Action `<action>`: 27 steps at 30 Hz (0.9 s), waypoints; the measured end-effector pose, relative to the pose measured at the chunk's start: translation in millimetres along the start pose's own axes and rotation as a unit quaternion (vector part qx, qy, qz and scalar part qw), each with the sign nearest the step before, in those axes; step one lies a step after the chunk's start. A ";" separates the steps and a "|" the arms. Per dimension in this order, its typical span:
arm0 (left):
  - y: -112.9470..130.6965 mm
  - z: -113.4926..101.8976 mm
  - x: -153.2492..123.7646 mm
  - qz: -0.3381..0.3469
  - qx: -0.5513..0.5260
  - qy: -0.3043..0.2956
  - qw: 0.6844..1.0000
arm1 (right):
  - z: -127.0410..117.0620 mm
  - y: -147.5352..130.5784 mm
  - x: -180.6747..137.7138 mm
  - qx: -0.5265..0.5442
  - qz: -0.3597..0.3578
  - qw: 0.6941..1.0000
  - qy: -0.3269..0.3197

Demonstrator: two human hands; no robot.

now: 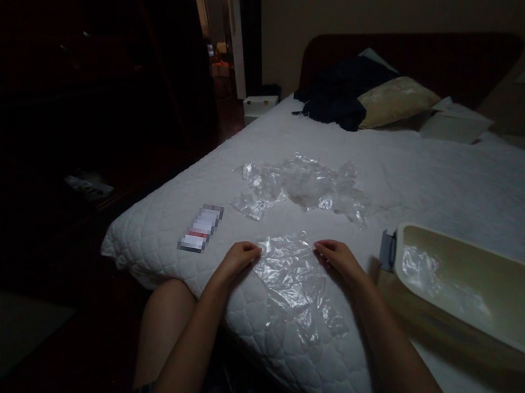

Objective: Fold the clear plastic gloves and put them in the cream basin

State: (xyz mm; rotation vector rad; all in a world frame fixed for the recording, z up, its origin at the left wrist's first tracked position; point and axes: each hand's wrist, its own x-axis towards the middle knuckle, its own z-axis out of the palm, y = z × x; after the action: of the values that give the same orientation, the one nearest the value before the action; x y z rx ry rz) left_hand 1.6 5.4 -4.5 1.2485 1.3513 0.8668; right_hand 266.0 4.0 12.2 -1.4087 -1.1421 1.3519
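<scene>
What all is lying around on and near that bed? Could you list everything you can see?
Plastic bag: one, clear, flat on the bed's near corner, under both hands.
Plastic pile: one crumpled heap, clear, mid-bed.
Small packet: one, white with red, left of the hands; blurred.
Bin: one, beige, lying on its side at right, clear plastic inside.
Pillows: a tan one and a white one, at the headboard.
Dark cloth: one bundle, by the pillows.
Bed: one, white quilted cover.
Left hand: on the bag's left edge.
Right hand: on the bag's top edge.
</scene>
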 end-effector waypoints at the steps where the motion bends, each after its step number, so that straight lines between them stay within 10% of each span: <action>1: 0.3 1.2 4.0 -0.003 -0.026 -0.017 1.000 | 1.1 0.1 2.9 0.004 0.008 1.000 -0.014; 27: 12.5 8.0 34.5 0.014 -0.067 -0.117 0.991 | -3.1 9.2 -3.3 0.020 -0.001 1.000 0.000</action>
State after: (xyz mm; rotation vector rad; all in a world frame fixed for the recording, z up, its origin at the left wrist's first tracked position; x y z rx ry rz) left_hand 15.4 40.2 -1.4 1.2265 1.0739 0.7904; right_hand 269.6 -1.2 4.1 -1.3781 -1.1115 1.3661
